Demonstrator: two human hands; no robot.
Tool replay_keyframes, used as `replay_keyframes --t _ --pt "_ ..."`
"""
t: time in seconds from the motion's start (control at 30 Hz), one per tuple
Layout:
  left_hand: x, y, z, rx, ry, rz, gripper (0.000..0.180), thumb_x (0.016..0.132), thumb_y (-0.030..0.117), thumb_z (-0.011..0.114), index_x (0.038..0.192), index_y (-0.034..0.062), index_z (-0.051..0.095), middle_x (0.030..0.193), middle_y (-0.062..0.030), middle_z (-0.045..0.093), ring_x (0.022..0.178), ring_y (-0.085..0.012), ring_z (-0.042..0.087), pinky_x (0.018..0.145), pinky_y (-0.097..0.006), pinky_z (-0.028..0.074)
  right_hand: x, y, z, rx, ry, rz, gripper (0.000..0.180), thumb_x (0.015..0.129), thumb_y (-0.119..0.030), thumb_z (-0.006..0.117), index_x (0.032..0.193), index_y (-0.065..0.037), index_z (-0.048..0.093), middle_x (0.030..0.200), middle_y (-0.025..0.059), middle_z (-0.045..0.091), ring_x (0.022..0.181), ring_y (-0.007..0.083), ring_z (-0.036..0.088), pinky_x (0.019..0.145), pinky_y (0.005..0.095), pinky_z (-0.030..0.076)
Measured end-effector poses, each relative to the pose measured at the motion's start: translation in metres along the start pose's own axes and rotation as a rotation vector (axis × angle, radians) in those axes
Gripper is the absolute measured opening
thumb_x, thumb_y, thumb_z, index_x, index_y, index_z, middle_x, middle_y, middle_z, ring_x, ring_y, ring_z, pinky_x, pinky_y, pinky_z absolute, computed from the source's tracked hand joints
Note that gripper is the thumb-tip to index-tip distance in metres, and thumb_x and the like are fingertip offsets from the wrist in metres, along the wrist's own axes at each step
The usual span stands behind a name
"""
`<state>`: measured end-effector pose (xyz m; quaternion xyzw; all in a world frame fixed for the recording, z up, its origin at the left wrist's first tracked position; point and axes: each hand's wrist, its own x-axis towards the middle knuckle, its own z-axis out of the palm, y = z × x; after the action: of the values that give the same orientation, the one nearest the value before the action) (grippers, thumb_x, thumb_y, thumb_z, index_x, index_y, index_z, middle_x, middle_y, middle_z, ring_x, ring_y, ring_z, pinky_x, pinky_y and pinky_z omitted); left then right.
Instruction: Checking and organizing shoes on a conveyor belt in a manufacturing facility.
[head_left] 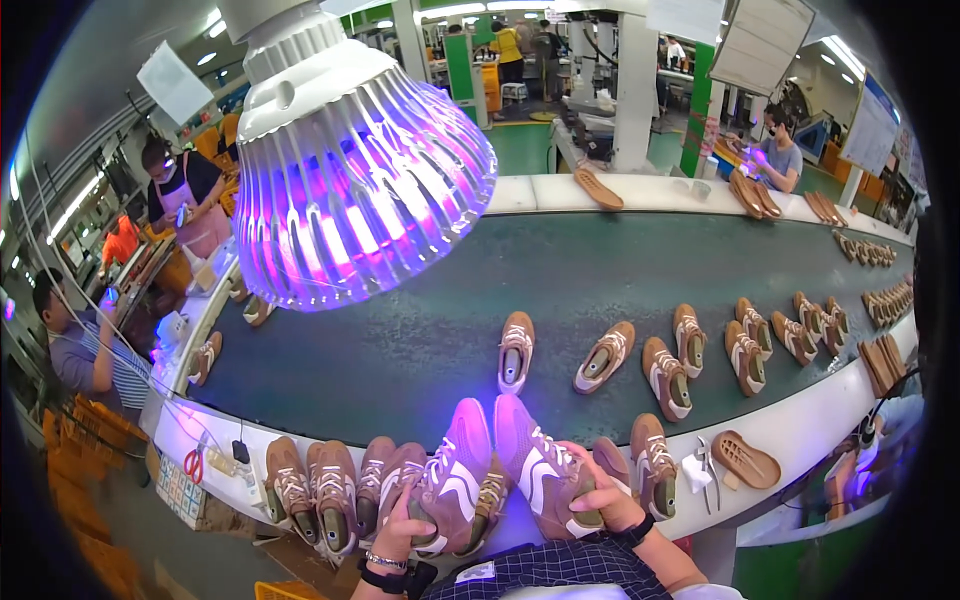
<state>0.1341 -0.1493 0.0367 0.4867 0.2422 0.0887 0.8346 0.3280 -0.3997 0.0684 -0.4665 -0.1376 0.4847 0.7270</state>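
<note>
In my left hand (398,528) is a brown sneaker (455,480) with white stripes, gripped at the heel with its toe pointing away from me. My right hand (608,497) is closed round the heel of a matching sneaker (535,470). The two toes nearly meet in the purple light under a large ribbed lamp (365,185). Behind and between the held pair, another brown sneaker (490,500) shows in part. Several more sneakers stand by my left hand, among them one sneaker (333,490). Right of my right hand stands a single sneaker (655,465).
A dark green conveyor belt (430,350) carries several sneakers beyond my hands. On the white ledge lie pincers (709,475), a tan sole (746,460) and red-handled scissors (194,465). Co-workers sit or stand at left and far right. The lamp hangs low at upper left.
</note>
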Motion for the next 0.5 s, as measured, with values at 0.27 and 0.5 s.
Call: replay_keyframes --t 0.27,0.5 --pt "-0.012 -0.008 0.011 -0.052 0.021 -0.084 0.094 0.052 0.008 0.065 0.14 -0.0004 0.031 0.129 -0.0097 0.047 0.119 -0.0235 0.044 0.103 -0.031 0.032 -0.008 0.013 -0.015 0.029 -0.018 -0.022 0.088 0.061 -0.007 0.063 0.142 -0.008 0.029 0.133 0.0078 0.042 0.124 0.021 0.04 0.105 0.0296 0.028" --pt "-0.033 0.023 -0.007 0.12 0.15 0.134 0.087 0.053 0.008 0.067 0.135 0.0003 0.036 0.127 -0.0086 0.047 0.119 -0.0217 0.043 0.103 -0.03 0.03 -0.009 0.006 -0.016 -0.078 0.1 -0.05 0.094 0.053 -0.012 0.067 0.141 -0.008 0.033 0.134 0.0083 0.042 0.126 0.0238 0.038 0.105 0.0318 0.028"
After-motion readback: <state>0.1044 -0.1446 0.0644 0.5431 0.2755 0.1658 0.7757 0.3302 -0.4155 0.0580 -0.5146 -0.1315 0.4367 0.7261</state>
